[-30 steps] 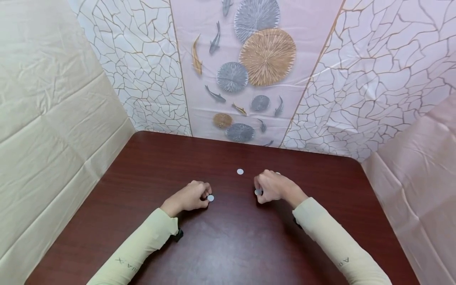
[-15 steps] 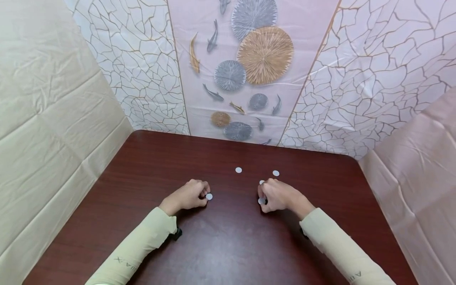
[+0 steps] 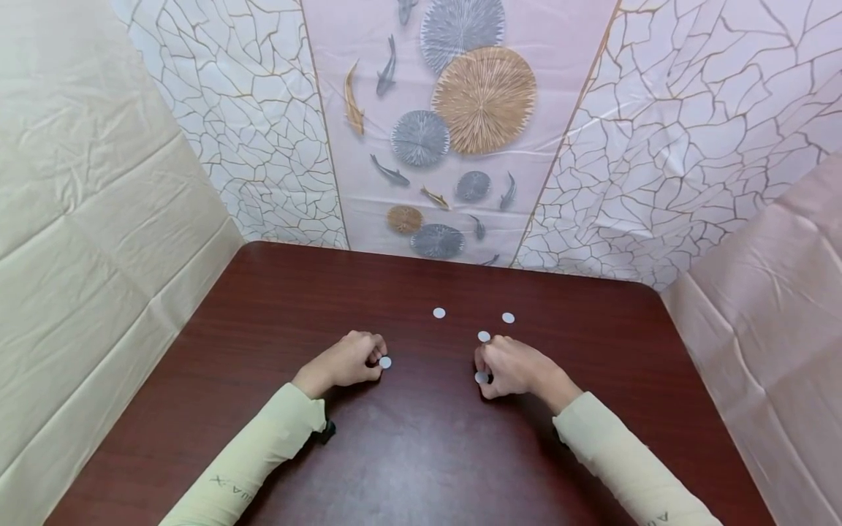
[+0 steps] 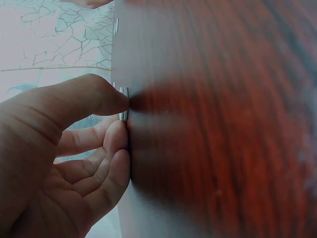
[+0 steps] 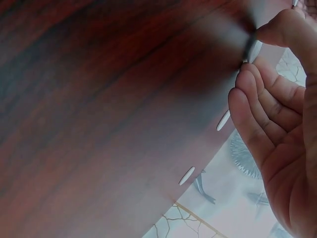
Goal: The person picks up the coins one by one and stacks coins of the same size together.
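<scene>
In the head view my left hand (image 3: 347,359) rests low over the table, thumb and fingertip pinching a small silvery-white coin-like disc (image 3: 385,362). The left wrist view shows that disc (image 4: 124,115) nearly edge-on at the tabletop. Further right, my right hand (image 3: 516,367) pinches a second coin-like disc (image 3: 482,378) by its edges with thumb and finger. The right wrist view has this disc (image 5: 255,51) tilted; whether it touches the wood is unclear. One loose disc (image 3: 484,337) lies just beyond the right knuckles. Two others, a left disc (image 3: 439,313) and a right disc (image 3: 509,318), lie farther back.
The dark red-brown wooden table (image 3: 408,453) has rounded far corners. A patterned cloth (image 3: 483,102) hangs behind it, with a cream cloth (image 3: 99,241) at the left and a pinkish cloth (image 3: 770,307) at the right.
My right hand has drawn its disc nearer to me and slightly right, uncovering the loose disc beyond the knuckles and the right-hand far disc. My left hand stays in place.
</scene>
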The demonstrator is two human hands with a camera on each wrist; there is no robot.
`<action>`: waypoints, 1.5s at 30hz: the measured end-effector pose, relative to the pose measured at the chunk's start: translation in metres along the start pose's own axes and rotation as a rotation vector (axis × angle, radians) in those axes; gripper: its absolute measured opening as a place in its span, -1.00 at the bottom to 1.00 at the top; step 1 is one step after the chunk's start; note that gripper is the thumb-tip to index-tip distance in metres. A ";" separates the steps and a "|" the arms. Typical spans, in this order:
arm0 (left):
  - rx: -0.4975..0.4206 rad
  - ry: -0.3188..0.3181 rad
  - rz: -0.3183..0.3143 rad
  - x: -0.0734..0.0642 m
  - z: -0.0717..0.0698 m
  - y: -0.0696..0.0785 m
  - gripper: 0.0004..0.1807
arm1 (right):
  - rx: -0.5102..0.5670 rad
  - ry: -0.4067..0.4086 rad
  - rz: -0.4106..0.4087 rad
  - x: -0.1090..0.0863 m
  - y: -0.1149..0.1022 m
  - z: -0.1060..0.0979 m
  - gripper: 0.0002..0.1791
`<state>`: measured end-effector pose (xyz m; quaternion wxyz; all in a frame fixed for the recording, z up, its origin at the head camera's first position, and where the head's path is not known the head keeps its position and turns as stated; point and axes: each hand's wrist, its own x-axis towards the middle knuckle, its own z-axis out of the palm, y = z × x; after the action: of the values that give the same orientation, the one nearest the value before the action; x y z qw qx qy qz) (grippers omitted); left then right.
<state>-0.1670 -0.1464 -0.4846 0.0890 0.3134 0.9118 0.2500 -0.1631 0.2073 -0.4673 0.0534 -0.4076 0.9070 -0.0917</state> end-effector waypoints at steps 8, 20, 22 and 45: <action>-0.019 -0.015 0.023 0.002 -0.002 -0.005 -0.79 | 0.035 -0.002 0.037 0.000 -0.001 -0.001 -0.92; -0.206 -0.105 -0.005 0.003 -0.009 -0.019 -0.76 | 0.087 0.002 0.068 -0.003 -0.001 0.000 -0.92; -0.207 -0.109 0.005 0.005 -0.011 -0.018 -0.77 | 0.087 0.005 0.071 -0.004 -0.001 0.001 -0.92; 0.035 -0.105 -0.023 0.080 -0.051 0.015 -0.66 | 0.125 -0.025 0.129 -0.001 -0.002 -0.001 -0.88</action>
<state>-0.2382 -0.1076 -0.4341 0.1342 0.3170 0.9136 0.2162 -0.1606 0.2071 -0.4657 0.0958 -0.3453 0.9231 -0.1393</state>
